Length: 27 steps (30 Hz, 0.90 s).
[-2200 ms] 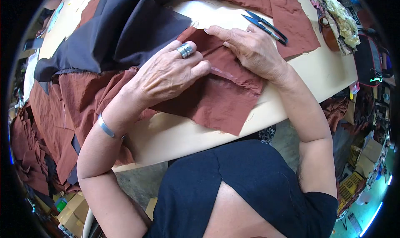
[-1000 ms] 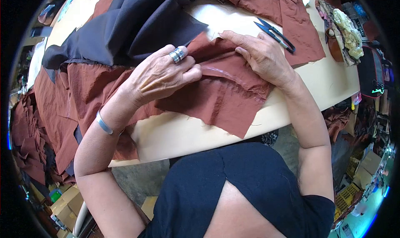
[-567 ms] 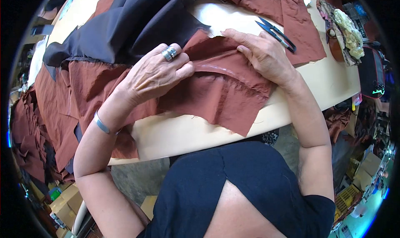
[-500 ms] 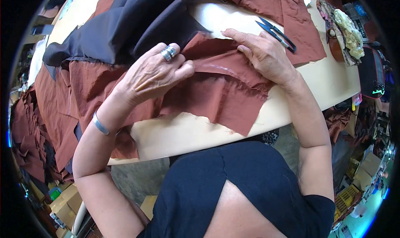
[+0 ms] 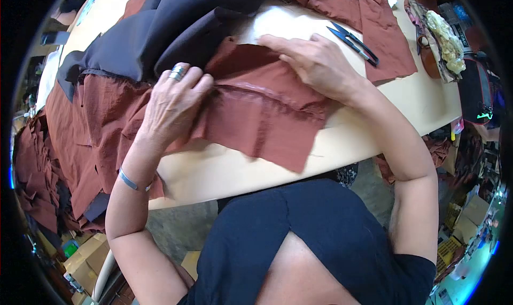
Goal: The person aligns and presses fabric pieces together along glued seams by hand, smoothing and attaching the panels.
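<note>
A reddish-brown fabric piece [image 5: 256, 120] lies on the table, with a pale streak along its seam or fold and a frayed right edge. My left hand [image 5: 179, 99], with a ring on one finger, has its fingers curled round the cloth at the left end of that seam; the fingertips are hidden. My right hand [image 5: 323, 67] rests over the upper right part, fingers stretched to the left and thumb side against the cloth. Dark navy fabric [image 5: 181, 21] joins the brown cloth at a seam and is bunched beyond my left hand.
Black thread snips [image 5: 354, 44] lie beyond my right hand, beside more brown fabric [image 5: 387, 43]. At the far right of the table [image 5: 427, 104] are a crumpled cream bundle [image 5: 446, 43] and a dark bag [image 5: 477, 94]. Brown cloth hangs off the left side.
Both hands have shifted left, and the brown piece has slid left with them. Its upper part now lies more spread out; the right-hand fingers reach further left along it.
</note>
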Each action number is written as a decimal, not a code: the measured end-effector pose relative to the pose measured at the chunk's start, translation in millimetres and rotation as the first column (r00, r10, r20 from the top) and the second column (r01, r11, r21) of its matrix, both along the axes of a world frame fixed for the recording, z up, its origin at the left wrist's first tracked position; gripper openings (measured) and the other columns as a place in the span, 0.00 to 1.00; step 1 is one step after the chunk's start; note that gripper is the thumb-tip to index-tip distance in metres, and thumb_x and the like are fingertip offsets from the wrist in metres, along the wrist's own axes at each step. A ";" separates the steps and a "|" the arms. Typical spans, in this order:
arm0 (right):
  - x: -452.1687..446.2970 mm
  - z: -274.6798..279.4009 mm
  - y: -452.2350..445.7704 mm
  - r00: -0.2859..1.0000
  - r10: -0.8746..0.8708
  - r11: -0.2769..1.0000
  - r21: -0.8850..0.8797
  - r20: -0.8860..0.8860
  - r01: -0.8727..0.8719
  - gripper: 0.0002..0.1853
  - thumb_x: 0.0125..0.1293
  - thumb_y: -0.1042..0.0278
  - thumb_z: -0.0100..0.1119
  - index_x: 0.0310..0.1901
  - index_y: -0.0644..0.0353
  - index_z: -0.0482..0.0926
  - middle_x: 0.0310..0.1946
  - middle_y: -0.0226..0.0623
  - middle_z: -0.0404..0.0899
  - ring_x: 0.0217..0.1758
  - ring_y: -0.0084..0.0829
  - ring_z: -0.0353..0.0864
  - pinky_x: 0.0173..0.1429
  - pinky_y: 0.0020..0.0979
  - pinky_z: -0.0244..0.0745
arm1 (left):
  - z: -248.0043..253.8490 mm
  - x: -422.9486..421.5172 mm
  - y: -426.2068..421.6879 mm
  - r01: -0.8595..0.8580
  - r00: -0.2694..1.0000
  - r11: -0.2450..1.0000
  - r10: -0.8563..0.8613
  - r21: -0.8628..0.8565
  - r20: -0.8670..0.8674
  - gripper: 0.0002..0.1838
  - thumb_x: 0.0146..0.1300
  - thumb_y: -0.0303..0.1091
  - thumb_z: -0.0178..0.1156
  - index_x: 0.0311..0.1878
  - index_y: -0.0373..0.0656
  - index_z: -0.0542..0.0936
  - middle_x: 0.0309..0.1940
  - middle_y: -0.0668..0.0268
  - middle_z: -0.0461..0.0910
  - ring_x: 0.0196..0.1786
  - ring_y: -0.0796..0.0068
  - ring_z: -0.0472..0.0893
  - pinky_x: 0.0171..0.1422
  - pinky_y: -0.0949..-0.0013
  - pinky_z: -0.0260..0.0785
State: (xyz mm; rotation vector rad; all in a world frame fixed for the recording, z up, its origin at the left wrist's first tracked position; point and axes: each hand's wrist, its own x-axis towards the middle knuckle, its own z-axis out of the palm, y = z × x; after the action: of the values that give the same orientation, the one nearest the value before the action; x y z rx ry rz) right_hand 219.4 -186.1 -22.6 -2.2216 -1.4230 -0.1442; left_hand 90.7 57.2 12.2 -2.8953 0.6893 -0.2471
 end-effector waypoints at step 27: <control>2.7 25.1 -30.1 0.906 -0.098 0.994 -0.080 -0.412 0.071 0.29 0.58 0.74 0.59 0.63 0.47 0.69 0.31 0.38 0.78 0.32 0.34 0.74 0.44 0.34 0.69 | -17.3 -18.5 -113.1 0.109 0.993 0.887 -0.113 -0.449 0.017 0.17 0.49 0.38 0.64 0.42 0.43 0.77 0.47 0.61 0.73 0.51 0.62 0.74 0.56 0.58 0.66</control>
State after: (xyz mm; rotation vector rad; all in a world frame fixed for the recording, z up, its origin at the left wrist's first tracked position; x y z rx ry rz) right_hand 222.1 -216.1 2.5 -2.1941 -1.1100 0.3334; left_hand 72.2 -55.9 -5.1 -3.2958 0.9085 -0.4651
